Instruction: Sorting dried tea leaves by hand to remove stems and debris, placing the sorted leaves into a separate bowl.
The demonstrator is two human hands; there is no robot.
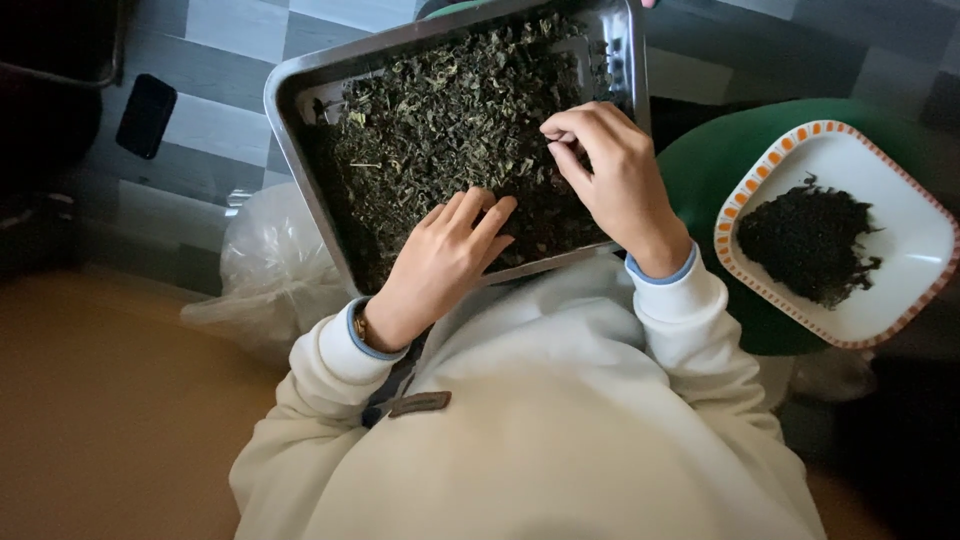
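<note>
A metal tray (290, 130) rests on my lap, filled with loose dried green leaves (440, 130). My left hand (445, 255) lies flat on the leaves near the tray's near edge, fingers together and stretched out. My right hand (605, 170) hovers over the right part of the tray, thumb and fingertips pinched on a small bit of leaf. Both arms wear cream sleeves with blue cuffs.
To the right, a white square plate with an orange-patterned rim (905, 215) holds a pile of darker leaves (810, 240) on a green stool (715, 165). A clear plastic bag (270, 260) lies left of the tray. A dark phone (146, 115) sits on the checked floor.
</note>
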